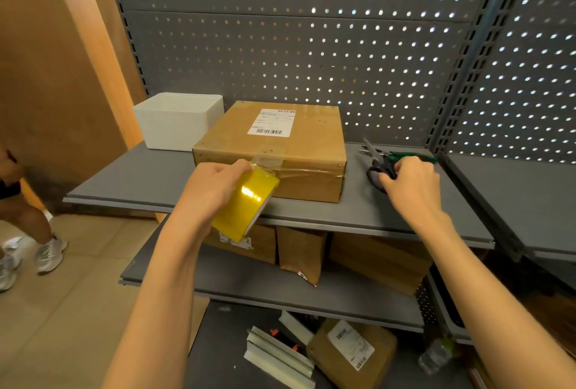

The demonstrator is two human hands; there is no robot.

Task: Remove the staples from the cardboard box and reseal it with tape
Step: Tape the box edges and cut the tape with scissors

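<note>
Keep the left hand (215, 184), curled round the yellow tape roll (246, 204), pulling so the clear strip stays taut along the front top edge of the cardboard box (274, 151), which sits on the grey shelf (140, 176) beside a white bin (177, 120). Lift the scissors (381, 164), lying on the shelf right of the box with the right hand (411, 183) closing its fingers over the handles, and cut close to the roll at the box corner. Then press the loose end flat to avoid wrinkles; staples too small to tell.
</note>
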